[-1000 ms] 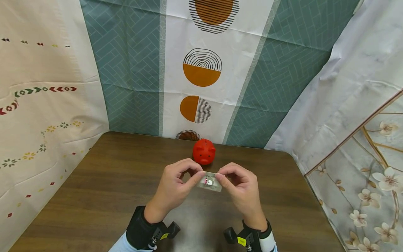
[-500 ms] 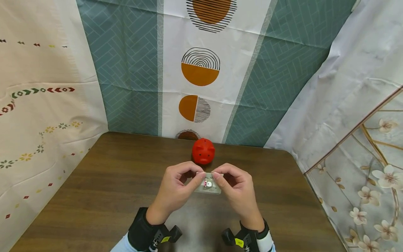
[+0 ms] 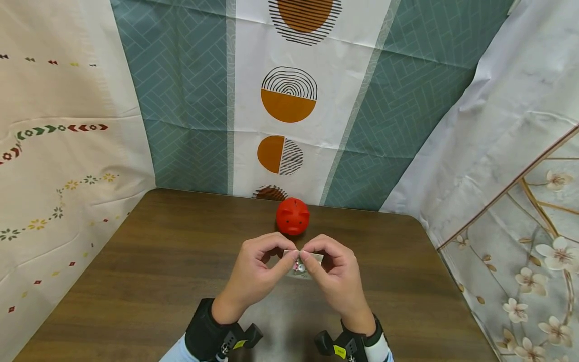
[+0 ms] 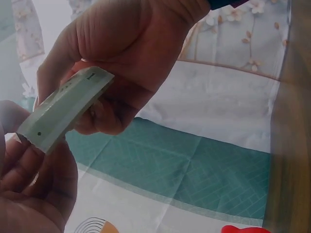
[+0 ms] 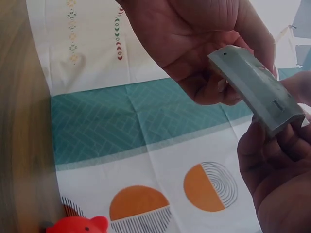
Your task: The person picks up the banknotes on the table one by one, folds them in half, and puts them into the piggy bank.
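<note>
— Banknote (image 3: 304, 266), folded and bowed: where is it? 
— Above the table (image 3: 135, 281), pinched between your left hand (image 3: 253, 274) and right hand (image 3: 336, 276), fingertips of both clamped on its top edge and nearly meeting.

— Which step does this look like? 
— Likely folding the note narrower. The piggy bank (image 3: 292, 216) stands at 12 o'clock from your hands, near but apart; next calls for a firm crease, by my reading.
</note>
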`<move>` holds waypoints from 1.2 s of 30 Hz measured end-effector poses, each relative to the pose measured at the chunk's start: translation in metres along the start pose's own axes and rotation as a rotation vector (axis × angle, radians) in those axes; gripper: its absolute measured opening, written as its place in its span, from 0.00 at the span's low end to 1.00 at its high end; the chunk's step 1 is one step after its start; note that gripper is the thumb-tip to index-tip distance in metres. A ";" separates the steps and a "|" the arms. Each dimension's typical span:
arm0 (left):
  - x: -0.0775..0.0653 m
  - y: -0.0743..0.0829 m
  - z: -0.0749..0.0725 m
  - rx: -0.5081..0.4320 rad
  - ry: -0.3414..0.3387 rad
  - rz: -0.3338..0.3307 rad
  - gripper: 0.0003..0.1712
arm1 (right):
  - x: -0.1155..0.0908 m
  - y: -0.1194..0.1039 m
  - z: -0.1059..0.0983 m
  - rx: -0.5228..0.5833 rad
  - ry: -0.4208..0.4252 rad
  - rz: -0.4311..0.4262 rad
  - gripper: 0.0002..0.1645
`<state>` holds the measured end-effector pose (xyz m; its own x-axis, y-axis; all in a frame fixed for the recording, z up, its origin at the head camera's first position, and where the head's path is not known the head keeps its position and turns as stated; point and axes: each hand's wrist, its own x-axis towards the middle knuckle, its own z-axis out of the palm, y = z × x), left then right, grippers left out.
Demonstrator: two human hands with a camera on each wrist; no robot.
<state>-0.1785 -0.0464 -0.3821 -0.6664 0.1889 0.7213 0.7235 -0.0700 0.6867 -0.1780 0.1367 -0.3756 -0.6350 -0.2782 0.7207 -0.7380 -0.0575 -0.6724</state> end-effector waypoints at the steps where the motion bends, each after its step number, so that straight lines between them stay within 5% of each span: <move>1: 0.000 0.000 0.000 -0.004 -0.001 0.010 0.08 | 0.000 0.000 0.000 -0.003 -0.010 -0.005 0.13; 13: 0.001 -0.003 0.001 -0.049 0.026 0.095 0.11 | 0.001 -0.002 -0.004 0.028 0.008 -0.011 0.13; 36: -0.001 0.001 -0.004 -0.047 0.047 0.001 0.08 | -0.002 -0.005 -0.011 0.003 0.075 0.073 0.13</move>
<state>-0.1782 -0.0502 -0.3818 -0.6740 0.1428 0.7248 0.7158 -0.1161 0.6886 -0.1752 0.1486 -0.3720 -0.7022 -0.2090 0.6806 -0.6887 -0.0429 -0.7237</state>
